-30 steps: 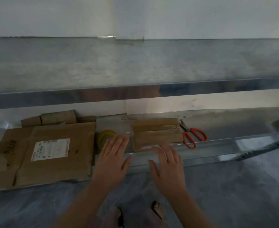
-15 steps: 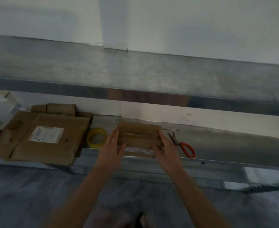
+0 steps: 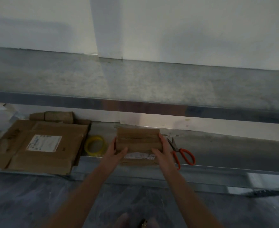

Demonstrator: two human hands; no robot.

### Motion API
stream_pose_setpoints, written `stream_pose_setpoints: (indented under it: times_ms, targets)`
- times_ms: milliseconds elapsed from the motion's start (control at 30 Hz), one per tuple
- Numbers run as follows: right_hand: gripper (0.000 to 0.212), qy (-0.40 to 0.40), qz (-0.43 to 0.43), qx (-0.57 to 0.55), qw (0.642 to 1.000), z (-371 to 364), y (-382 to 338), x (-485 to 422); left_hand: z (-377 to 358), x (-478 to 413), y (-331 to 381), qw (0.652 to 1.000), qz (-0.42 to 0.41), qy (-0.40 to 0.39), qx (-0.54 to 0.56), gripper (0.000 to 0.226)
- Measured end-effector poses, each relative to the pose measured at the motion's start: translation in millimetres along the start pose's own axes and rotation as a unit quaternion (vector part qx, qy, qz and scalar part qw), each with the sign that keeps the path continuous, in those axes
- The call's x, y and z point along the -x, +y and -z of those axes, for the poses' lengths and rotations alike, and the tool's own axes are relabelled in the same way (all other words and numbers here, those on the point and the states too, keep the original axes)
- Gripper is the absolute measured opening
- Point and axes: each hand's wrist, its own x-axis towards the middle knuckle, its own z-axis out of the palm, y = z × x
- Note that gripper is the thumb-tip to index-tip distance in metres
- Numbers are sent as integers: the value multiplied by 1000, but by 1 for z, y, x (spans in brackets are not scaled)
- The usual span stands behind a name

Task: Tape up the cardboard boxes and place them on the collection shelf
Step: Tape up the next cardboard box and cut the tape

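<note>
Left hand [image 3: 117,151] and right hand [image 3: 163,152] grip the cardboard box [image 3: 138,140]; label [image 3: 139,156] unreadable

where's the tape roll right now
In the head view the yellow tape roll lies flat on the lower shelf, left of centre, between the flattened cardboard stack and the small box.

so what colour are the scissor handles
Orange; the scissors lie right of the box, clearest in the head view.
</note>
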Motion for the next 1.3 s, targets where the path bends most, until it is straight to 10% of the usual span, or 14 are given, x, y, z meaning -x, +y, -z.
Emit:
stream_pose_setpoints:
  times_ms: [133,267,500,567,800,933,1300]
  targets:
    - [76,-12,-36,-57,998,5,1,0,0,3,-4,1000,-15,1,10,51]
    - [77,-22,-39,10,999,11,-5,6,43,-8,6,996,18,-41,-82,102]
    - [67,189,-62,28,980,-20,20,40,47,-22,21,955,-38,-200,-216,110]
    - [53,159,-17,-38,986,-34,15,49,41,-19,14,955,-39,-174,-238,115]
    - [103,152,59,-98,982,-49,6,76,3,50,-15,981,-80,-71,-161,118]
    - [54,155,108,-120,975,-45,-11,92,-12,79,-3,993,-108,-17,-34,96]
    - [72,14,181,220,958,-29,-43,44,1,46,30,956,-226,51,-179,70]
